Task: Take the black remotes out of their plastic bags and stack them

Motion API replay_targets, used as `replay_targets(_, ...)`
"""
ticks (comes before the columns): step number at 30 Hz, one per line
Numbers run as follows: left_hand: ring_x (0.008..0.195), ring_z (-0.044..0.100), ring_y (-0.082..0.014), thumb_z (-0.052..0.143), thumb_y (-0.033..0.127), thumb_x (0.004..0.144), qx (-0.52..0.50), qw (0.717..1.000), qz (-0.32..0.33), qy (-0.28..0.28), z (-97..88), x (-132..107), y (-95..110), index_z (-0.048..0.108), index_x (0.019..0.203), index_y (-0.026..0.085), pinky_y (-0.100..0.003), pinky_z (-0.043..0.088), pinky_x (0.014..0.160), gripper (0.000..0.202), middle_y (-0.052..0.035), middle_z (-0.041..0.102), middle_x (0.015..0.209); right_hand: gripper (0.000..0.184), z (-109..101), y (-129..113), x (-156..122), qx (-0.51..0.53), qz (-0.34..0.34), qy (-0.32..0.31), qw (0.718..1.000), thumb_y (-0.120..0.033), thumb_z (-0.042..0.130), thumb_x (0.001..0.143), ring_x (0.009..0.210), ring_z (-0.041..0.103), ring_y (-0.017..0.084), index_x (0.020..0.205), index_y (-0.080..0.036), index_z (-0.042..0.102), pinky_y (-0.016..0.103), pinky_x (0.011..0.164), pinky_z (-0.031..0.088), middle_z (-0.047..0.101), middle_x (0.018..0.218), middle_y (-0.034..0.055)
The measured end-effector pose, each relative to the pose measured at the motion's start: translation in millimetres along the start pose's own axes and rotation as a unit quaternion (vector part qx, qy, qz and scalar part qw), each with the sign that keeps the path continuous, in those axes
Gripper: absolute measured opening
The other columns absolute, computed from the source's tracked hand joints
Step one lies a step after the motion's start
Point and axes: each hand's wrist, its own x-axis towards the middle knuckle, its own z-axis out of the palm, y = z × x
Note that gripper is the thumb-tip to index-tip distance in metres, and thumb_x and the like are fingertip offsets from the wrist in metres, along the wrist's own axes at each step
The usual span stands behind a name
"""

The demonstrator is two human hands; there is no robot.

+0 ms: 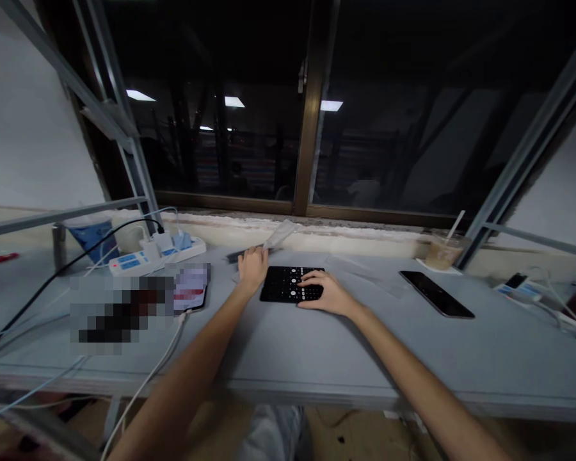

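Observation:
A flat black panel (278,285) with rows of small white round marks and symbols lies on the grey table; its exact kind is unclear. My right hand (327,293) rests over its right part, fingers and thumb spread, fingertips touching the surface. Just past its upper left corner, my left hand (253,267) has bent fingers down by a thin dark strip (233,257) and a crumpled clear plastic wrapper (281,234). The left fingertips are partly hidden, so their grip is unclear.
A lit phone (192,288) with a cable lies left, beside a blurred-out patch. Behind it are a white power strip (137,261) and blue cup (93,240). Right are a dark phone (436,294), drink cup (444,250) and second power strip (521,288). Metal posts flank the window.

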Motion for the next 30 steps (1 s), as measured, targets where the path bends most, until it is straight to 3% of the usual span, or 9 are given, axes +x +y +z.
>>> replay_targets(4,0.1,0.055,-0.0235,0.03,0.03,0.091,0.001,1.0,0.006,0.008,1.0,0,-1,0.057,0.104,0.016,-0.036,0.04,0.085,0.033,-0.0097,0.062,0.104,0.051,-1,1,-1,0.005,0.007,-0.004,1.0,-0.045,0.073,0.058,0.106,0.052,0.023,0.104,-0.025,0.063,0.043,0.093,0.036,0.058,0.111,0.0072)
replay_targets(12,0.1,0.056,-0.0232,0.034,0.027,0.09,-0.017,1.0,0.018,0.005,-1.2,0,0,0.053,0.107,0.016,-0.036,0.04,0.086,0.028,-0.0095,0.06,0.107,0.051,-5,0,0,0.036,0.031,-0.003,0.999,-0.047,0.074,0.056,0.106,0.052,0.023,0.101,-0.025,0.065,0.041,0.095,0.036,0.056,0.113,0.0068)
replay_targets(16,0.099,0.057,-0.0215,0.032,0.026,0.091,-0.045,0.999,0.022,0.003,-3.1,0,0,0.049,0.111,0.017,-0.031,0.042,0.083,0.028,-0.0088,0.058,0.109,0.066,-8,-2,2,0.091,0.059,0.033,0.994,-0.047,0.072,0.058,0.102,0.054,0.021,0.116,-0.023,0.054,0.037,0.092,0.039,0.058,0.11,0.0073)
replay_targets(20,0.102,0.055,-0.019,0.032,0.027,0.091,-0.091,0.992,0.082,-0.001,-3.5,-2,4,0.045,0.115,0.02,-0.028,0.043,0.082,0.028,-0.0064,0.054,0.114,0.073,-11,4,5,0.162,0.156,0.164,0.961,-0.05,0.061,0.07,0.1,0.055,0.019,0.131,-0.022,0.035,0.036,0.09,0.04,0.058,0.11,0.0087)
replay_targets(23,0.101,0.055,-0.019,0.035,0.031,0.09,-0.103,0.985,0.14,-0.023,-3.5,-5,10,0.044,0.116,0.022,-0.029,0.043,0.082,0.029,-0.0054,0.052,0.116,0.067,-14,13,6,0.218,0.223,0.237,0.92,-0.055,0.048,0.076,0.095,0.058,0.019,0.132,-0.022,0.032,0.035,0.085,0.043,0.059,0.107,0.0089)
replay_targets(30,0.101,0.053,-0.0192,0.035,0.035,0.089,-0.119,0.956,0.263,-0.055,1.0,-19,30,0.043,0.118,0.024,-0.031,0.043,0.082,0.031,-0.0041,0.05,0.112,0.067,-23,25,3,0.241,0.327,0.261,0.876,-0.061,0.044,0.073,0.087,0.06,0.02,0.129,-0.024,0.038,0.027,0.064,0.049,0.062,0.099,0.0049)
